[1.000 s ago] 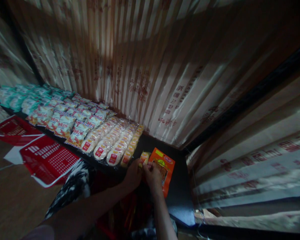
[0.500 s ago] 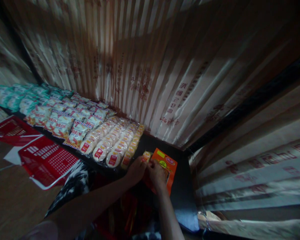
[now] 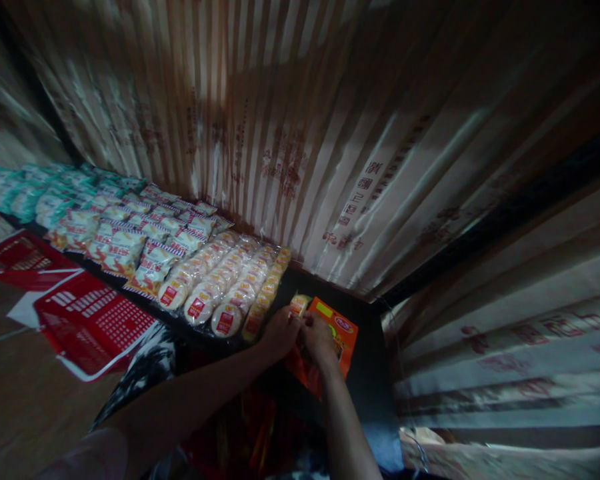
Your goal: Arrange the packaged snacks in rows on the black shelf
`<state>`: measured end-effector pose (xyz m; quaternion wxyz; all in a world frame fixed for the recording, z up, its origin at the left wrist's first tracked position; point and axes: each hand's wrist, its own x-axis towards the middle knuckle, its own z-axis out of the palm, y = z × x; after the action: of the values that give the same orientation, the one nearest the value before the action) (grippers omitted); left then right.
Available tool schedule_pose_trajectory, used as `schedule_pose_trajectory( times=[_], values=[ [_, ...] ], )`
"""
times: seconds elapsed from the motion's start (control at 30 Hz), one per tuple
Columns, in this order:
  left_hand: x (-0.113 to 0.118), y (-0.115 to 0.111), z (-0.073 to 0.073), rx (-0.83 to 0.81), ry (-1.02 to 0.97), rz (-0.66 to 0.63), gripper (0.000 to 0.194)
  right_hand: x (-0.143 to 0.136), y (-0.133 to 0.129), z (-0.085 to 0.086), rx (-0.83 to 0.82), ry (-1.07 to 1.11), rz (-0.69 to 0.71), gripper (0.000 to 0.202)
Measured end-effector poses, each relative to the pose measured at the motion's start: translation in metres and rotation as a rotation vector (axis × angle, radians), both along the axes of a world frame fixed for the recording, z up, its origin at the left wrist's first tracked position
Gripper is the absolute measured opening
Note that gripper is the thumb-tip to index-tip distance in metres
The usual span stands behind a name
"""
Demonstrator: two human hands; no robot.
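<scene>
My left hand and my right hand meet over the right part of a black shelf. Both have their fingers pinched together on the near end of a small yellow packet. Beneath my right hand lies an orange bag with a yellow label, partly covered by the hand and forearm. Just left of my left hand is a row of yellow packets, with rows of round white wrapped crackers beside it.
Further left on the shelf are white snack bags and green bags. Red baskets stand below at the left. A printed pleated curtain hangs behind, crossed by a dark pole at the right.
Both hands have drawn closer together and shifted slightly right. More of the small yellow packet shows beyond the fingertips, and the view has moved a little.
</scene>
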<state>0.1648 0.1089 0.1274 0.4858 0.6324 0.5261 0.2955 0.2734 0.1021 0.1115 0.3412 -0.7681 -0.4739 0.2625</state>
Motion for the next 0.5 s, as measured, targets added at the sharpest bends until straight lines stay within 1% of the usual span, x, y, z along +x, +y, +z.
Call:
schedule_pose_trajectory(
  times=[0.13, 0.23, 0.37, 0.5],
  values=[
    [0.003, 0.003, 0.010, -0.041, 0.061, 0.013, 0.043, 0.000, 0.005, 0.004, -0.073, -0.091, 0.019, 0.017],
    [0.004, 0.006, 0.013, -0.031, 0.061, 0.018, 0.041, -0.001, 0.009, 0.006, -0.111, -0.170, 0.015, 0.015],
    [0.006, 0.011, 0.012, -0.001, 0.070, 0.023, 0.038, -0.002, 0.015, 0.006, -0.107, -0.223, 0.018, 0.014],
    [0.013, 0.016, 0.008, 0.027, 0.066, 0.050, 0.036, 0.001, 0.025, -0.001, -0.054, -0.235, 0.022, 0.014]
  ],
)
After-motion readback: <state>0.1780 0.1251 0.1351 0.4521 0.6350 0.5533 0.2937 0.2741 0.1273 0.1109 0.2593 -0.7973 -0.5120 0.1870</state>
